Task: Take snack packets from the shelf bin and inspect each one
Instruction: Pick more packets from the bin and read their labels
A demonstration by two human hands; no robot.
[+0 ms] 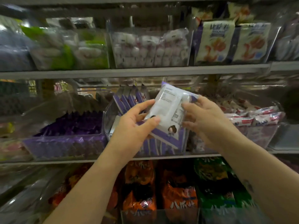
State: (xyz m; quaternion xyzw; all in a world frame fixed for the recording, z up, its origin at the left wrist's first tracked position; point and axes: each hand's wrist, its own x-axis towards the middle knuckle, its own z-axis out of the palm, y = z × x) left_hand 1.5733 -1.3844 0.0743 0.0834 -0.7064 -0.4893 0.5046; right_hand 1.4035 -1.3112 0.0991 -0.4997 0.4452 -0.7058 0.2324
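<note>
A white and purple snack packet point(168, 109) is held up in front of the middle shelf, its printed back facing me. My left hand point(135, 126) grips its lower left edge, thumb on the front. My right hand point(203, 117) pinches its right edge. Right behind and below it stands a clear plastic bin point(108, 115) holding several more purple packets point(129, 99) upright.
A bin of darker purple packets point(68, 135) sits to the left, pink and white packets point(257, 117) to the right. The upper shelf holds white round sweets point(150, 49) and cream packets point(216, 41). Orange bags point(179, 194) and green bags point(216, 180) fill the lower shelf.
</note>
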